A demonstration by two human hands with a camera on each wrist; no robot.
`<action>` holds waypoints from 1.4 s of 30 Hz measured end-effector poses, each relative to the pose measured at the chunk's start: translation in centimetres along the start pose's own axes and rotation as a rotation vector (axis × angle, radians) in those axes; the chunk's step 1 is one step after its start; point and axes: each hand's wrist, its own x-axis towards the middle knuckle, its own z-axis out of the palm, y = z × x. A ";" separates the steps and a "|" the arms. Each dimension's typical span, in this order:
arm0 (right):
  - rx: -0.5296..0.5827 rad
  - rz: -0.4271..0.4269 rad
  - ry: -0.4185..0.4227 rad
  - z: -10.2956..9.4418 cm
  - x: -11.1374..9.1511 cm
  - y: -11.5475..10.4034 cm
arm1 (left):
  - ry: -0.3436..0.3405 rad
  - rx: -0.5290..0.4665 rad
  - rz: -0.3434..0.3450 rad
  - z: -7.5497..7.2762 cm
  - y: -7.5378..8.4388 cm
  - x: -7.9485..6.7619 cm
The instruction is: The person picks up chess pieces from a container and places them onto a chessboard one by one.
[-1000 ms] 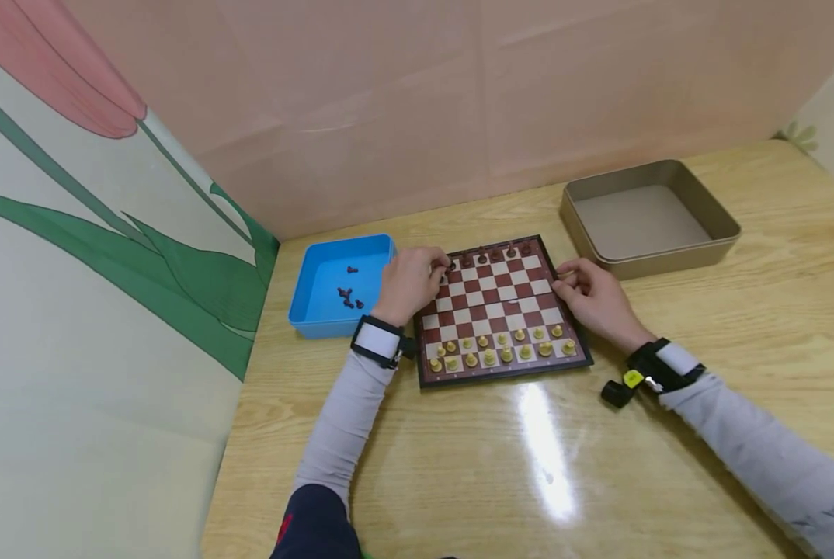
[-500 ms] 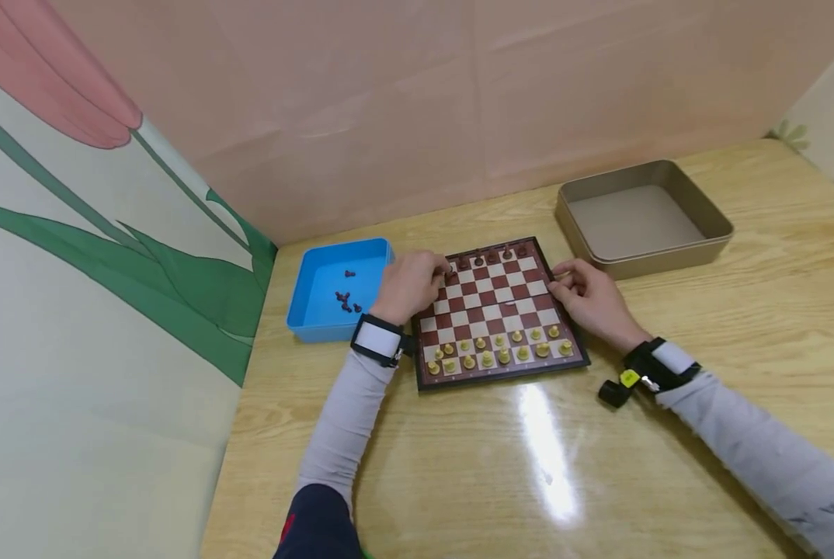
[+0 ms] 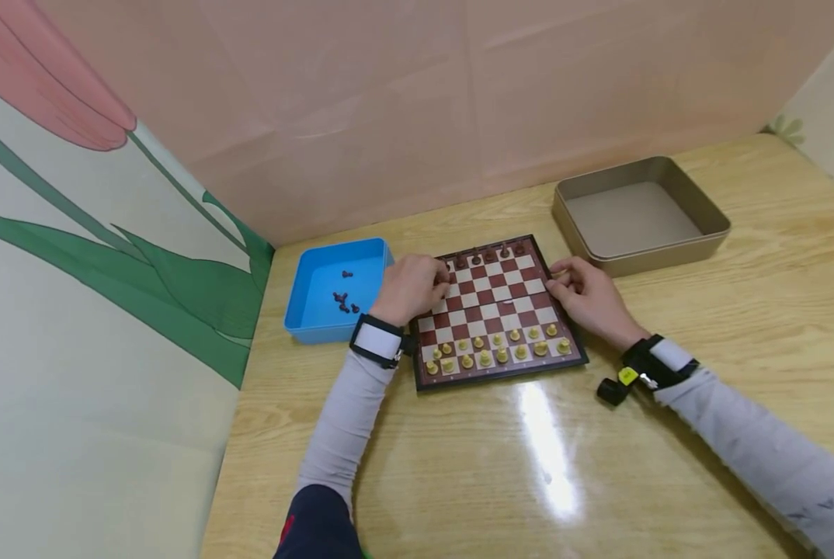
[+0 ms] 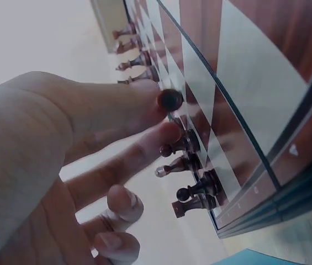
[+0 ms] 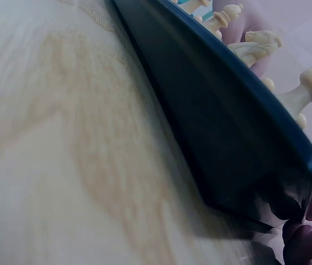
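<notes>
My left hand (image 3: 410,287) is over the far left part of the chessboard (image 3: 489,311). In the left wrist view its thumb and fingertips pinch a dark red chess piece (image 4: 170,100), whose round base faces the camera; the rest is hidden. Dark pieces (image 3: 490,255) stand along the far edge, partly behind this hand. Pale yellow pieces (image 3: 502,355) stand in two rows at the near side. At the board's right edge, my right hand (image 3: 588,303) holds the rim between thumb and fingers. Only fingertips (image 5: 305,243) show by the board's corner in the right wrist view.
Left of the board stands a blue box (image 3: 319,335) with several dark chess pieces (image 3: 341,300) lying in it. A brown box (image 3: 658,256) sits behind the right hand on the wooden table (image 3: 459,466). A wall covering (image 3: 375,116) rises along the table's back edge.
My left hand has shifted slightly toward the near side, beside the far left corner of the board. The right hand stays at the board's edge. The head view has shifted a little.
</notes>
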 end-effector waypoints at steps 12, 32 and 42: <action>-0.004 0.016 -0.004 -0.1 -0.2 -0.5 | -0.046 -0.027 0.075 -0.3 0.8 -0.1; 0.000 0.036 -0.009 0.0 -0.3 -0.6 | -0.044 -0.133 0.131 -0.6 0.5 -0.4; -0.004 0.037 0.001 0.0 -0.2 -0.9 | 0.032 -0.175 0.072 -1.0 -0.2 -0.1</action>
